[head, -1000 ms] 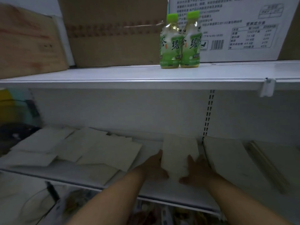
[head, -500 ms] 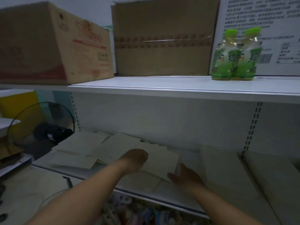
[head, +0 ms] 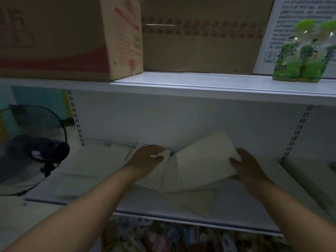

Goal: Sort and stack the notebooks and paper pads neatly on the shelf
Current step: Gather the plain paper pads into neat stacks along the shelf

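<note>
Several pale pads (head: 94, 160) lie loose and overlapping on the left part of the lower shelf (head: 236, 206), just right of a dark standing fan (head: 36, 153) beside the rack. Above them, on the upper shelf (head: 181, 84), stands a cardboard box (head: 72, 39) with red print.

Near the middle, the left hand (head: 145, 160) lies palm down on a flat pad (head: 163, 171), fingers curled over its far corner and thumb under it, so the corner is pinched. Just to its right, a tilted pad (head: 205, 159) is raised off the heap, its far corner up near the back wall. The right hand (head: 249, 168) grips its right edge, thumb on top and fingers beneath. Another pad (head: 196, 202) lies flat near the shelf's front edge, below the tilted one.

Behind, on the upper shelf, sits a plain brown carton (head: 200, 42). Farther right, a neat stack (head: 309, 173) rests past the slotted upright, and two green bottles (head: 301, 57), blurred, stand above it before a white printed box (head: 272, 30).
</note>
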Action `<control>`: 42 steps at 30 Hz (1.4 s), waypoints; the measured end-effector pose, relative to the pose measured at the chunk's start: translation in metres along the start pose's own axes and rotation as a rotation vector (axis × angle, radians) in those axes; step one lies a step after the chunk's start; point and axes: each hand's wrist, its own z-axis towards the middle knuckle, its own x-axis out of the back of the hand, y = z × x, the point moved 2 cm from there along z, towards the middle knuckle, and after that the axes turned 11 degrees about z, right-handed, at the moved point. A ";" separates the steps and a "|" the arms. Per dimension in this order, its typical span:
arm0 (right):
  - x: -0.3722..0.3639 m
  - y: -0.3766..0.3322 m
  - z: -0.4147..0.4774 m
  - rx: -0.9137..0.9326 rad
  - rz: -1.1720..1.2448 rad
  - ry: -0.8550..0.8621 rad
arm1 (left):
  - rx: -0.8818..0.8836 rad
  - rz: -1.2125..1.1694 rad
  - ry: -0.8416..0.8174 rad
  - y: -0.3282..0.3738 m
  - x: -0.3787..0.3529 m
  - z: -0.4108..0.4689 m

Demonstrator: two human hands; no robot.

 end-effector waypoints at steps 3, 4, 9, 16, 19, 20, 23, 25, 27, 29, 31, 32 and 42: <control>-0.016 -0.030 -0.015 0.018 0.047 -0.143 | -0.063 0.089 -0.030 0.012 0.022 0.007; -0.027 -0.034 -0.020 0.002 0.063 -0.218 | -0.061 0.133 -0.104 0.014 0.028 0.008; -0.091 -0.019 -0.023 -0.052 -0.007 -0.486 | 0.236 -0.160 -0.592 -0.017 0.047 -0.019; -0.156 0.028 0.011 -0.417 0.074 -0.180 | 0.481 -0.520 -0.053 -0.104 0.105 -0.045; -0.180 0.038 0.012 -0.507 0.175 -0.210 | 0.528 -0.576 0.042 -0.124 0.119 -0.057; -0.186 0.040 0.011 -0.540 0.228 -0.227 | 0.539 -0.573 0.050 -0.128 0.120 -0.062; -0.195 0.051 0.018 -0.556 0.322 -0.213 | 0.566 -0.579 0.062 -0.134 0.119 -0.072; -0.201 0.057 0.020 -0.553 0.307 -0.185 | 0.564 -0.611 0.065 -0.136 0.119 -0.076; -0.209 0.060 0.021 -0.476 0.154 -0.196 | 0.554 -0.637 0.067 -0.136 0.119 -0.076; -0.216 0.062 0.024 -0.334 -0.034 -0.226 | 0.532 -0.629 0.086 -0.135 0.120 -0.076; -0.215 0.055 0.025 -0.191 -0.125 -0.250 | 0.514 -0.621 0.125 -0.131 0.124 -0.076; -0.210 0.049 0.030 -0.129 -0.133 -0.243 | 0.506 -0.626 0.151 -0.131 0.128 -0.077; -0.186 0.009 0.035 -0.217 0.170 -0.452 | 0.418 -0.717 0.169 -0.118 0.129 -0.068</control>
